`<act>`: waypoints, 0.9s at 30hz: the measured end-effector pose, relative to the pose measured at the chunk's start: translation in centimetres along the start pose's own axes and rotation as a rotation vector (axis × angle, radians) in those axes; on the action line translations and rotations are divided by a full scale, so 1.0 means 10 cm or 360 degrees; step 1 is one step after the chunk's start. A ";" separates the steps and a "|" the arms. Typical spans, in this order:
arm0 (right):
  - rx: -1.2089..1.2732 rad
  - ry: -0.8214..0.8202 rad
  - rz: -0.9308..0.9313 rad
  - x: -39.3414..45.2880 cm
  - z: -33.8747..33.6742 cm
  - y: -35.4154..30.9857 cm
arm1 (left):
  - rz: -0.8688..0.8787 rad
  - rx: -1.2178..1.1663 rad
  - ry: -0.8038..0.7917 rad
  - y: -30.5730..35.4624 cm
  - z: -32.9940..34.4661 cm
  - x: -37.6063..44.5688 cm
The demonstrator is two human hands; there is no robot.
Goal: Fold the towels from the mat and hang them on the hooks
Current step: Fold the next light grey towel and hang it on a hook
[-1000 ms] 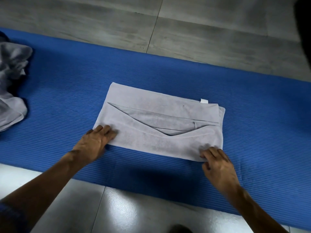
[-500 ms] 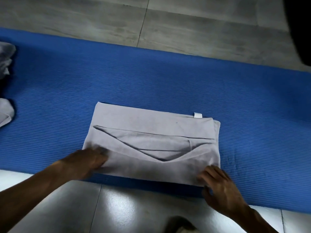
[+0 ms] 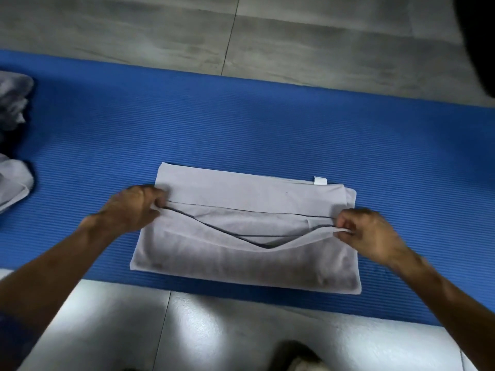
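My left hand [image 3: 131,208] and right hand [image 3: 368,234] each pinch the pale grey folded towel's [image 3: 241,261] upper-layer edge; blue ribbed mat [image 3: 267,129] lies bare beyond.

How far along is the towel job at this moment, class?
Done: the grey towel lies partly folded on the blue mat. In hand: left hand and right hand pinch its upper layer's ends. Left: finishing, hanging, plus the crumpled towels at the mat's left; no hooks visible.

Grey tiled floor [image 3: 308,44], glossier pale tiles nearer
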State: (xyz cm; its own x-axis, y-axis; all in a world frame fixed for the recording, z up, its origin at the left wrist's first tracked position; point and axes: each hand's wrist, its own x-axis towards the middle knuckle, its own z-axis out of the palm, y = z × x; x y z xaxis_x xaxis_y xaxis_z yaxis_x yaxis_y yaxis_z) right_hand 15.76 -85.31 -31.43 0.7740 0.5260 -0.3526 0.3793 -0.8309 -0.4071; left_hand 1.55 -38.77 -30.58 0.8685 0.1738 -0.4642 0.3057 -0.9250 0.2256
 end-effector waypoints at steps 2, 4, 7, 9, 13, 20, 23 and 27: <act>0.0454 -0.0179 0.0123 0.02 -0.06 0.03 | -0.0010 -0.0096 -0.0016 -0.06 -0.04 0.00; 0.0772 -0.0208 0.0176 0.02 -0.08 0.10 | -0.0062 -0.0217 0.0065 -0.11 -0.02 -0.02; 0.0909 -0.0032 0.0317 0.03 -0.05 0.20 | -0.0216 -0.0463 0.0235 -0.23 0.04 0.02; 0.0840 0.0039 0.0405 0.04 0.01 0.23 | -0.0285 -0.0565 0.0273 -0.25 0.07 0.06; 0.0603 0.0184 0.0239 0.03 0.12 0.21 | -0.0373 -0.0684 0.0320 -0.20 0.16 0.14; 0.0478 0.0057 0.0137 0.07 0.01 0.25 | -0.0418 -0.0789 0.0253 -0.13 0.16 0.08; 0.1025 -0.0250 0.0367 0.05 -0.15 0.28 | -0.0601 -0.1202 0.0160 -0.06 0.05 0.00; 0.1354 -0.0591 0.0491 0.09 -0.43 0.27 | -0.0783 -0.1581 0.0059 -0.06 -0.14 -0.04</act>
State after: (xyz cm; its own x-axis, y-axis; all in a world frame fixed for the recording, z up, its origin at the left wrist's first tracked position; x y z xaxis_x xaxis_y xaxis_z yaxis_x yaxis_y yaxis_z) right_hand 19.65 -87.87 -29.23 0.5136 0.4522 -0.7292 -0.4184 -0.6100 -0.6729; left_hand 1.60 -37.84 -29.32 0.5724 0.4733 -0.6696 0.7828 -0.0725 0.6180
